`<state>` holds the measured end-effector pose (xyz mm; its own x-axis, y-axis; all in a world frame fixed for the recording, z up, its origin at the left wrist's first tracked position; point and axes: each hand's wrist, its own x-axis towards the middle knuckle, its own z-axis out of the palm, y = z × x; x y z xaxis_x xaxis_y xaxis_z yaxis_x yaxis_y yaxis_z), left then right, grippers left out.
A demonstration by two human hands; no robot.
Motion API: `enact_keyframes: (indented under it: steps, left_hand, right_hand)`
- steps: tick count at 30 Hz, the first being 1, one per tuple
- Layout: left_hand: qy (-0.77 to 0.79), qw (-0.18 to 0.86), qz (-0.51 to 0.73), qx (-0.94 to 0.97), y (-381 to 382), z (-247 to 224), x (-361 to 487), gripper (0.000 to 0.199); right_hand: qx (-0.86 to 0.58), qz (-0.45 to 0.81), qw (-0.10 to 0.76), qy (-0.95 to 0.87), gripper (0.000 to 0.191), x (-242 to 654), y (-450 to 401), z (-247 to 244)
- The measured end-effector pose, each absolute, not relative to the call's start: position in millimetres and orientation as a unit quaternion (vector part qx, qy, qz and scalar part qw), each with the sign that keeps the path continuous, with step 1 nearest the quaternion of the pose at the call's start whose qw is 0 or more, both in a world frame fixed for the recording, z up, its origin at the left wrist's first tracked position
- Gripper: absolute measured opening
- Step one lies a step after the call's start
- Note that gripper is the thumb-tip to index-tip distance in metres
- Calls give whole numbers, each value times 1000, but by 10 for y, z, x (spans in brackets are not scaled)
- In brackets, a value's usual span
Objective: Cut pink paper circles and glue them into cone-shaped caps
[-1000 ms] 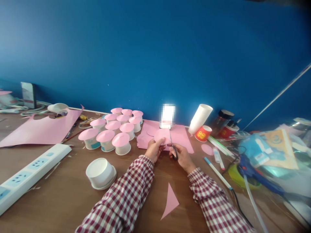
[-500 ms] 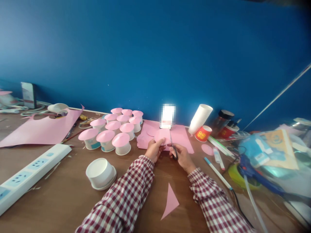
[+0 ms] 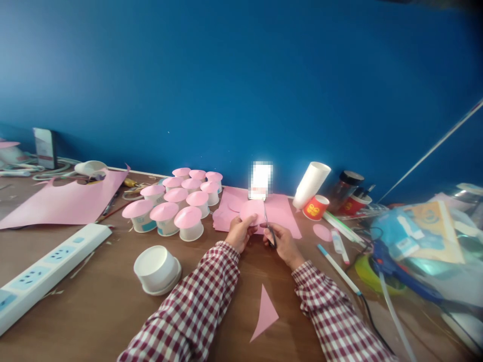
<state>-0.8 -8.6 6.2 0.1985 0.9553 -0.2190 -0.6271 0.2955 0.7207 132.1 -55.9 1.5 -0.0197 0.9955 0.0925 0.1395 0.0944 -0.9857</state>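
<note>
My left hand (image 3: pixel 241 233) pinches a piece of pink paper (image 3: pixel 252 209), thumb on top. In my right hand (image 3: pixel 286 245) are scissors (image 3: pixel 267 223) with black handles, their blades pointing away from me at the right edge of that piece. Whether the blades are parted I cannot make out. Beneath and behind both hands lie stacked pink sheets (image 3: pixel 283 208). A curved pink offcut (image 3: pixel 265 315) rests on the brown table between my forearms. To the left stand several paper cups (image 3: pixel 191 232), each topped with a shallow pink paper cone (image 3: pixel 187 217).
An upturned white cup (image 3: pixel 155 269) and a power strip (image 3: pixel 53 269) lie at left. Further back is a cut pink sheet (image 3: pixel 64 201). On the right are stacked white cups (image 3: pixel 311 183), a red cup (image 3: pixel 316 207), markers (image 3: pixel 339 269) and a blue glue gun (image 3: pixel 400 276).
</note>
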Motion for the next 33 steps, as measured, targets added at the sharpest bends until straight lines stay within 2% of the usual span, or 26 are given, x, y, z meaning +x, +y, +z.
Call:
enact_keyframes:
  steps: [33]
  left_hand:
    - [334, 733, 540, 244, -66, 43, -6, 17]
  right_hand:
    - [-517, 427, 477, -569, 36, 1347, -539, -29]
